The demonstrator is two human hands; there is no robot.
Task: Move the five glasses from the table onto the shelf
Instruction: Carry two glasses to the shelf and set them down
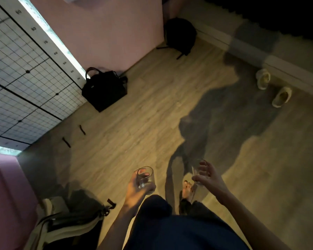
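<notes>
Head view, tilted steeply down at the floor: the fingers of the left hand (134, 186) wrap around a short clear glass (145, 178), thumb on the near side, fingertips showing through the far wall. The glass sits upright in the grasp, above the wooden floor (134, 114).

The right hand (206, 175) curls its fingers around a second glass (197, 171). This one is hard to make out: only a pale rim and one faint side edge show against the dark shadow (215, 114) on the floor, and the hand covers much of it.

Both forearms run back toward the bottom of the frame, where they are cut off. Between them are dark trousers (170, 228) and one bare foot (186, 188), partly hidden behind the right-hand glass.

Farther out, a black handbag (105, 91) stands by a pink wall (107, 29), a black backpack (181, 35) sits in the corner, and a pair of pale slippers (271, 87) lies near the skirting. A gridded white board (22, 78) fills the upper left, cut off by the frame. A bag with pale straps (70, 222) lies at lower left, blurred. No table or shelf is in view.
</notes>
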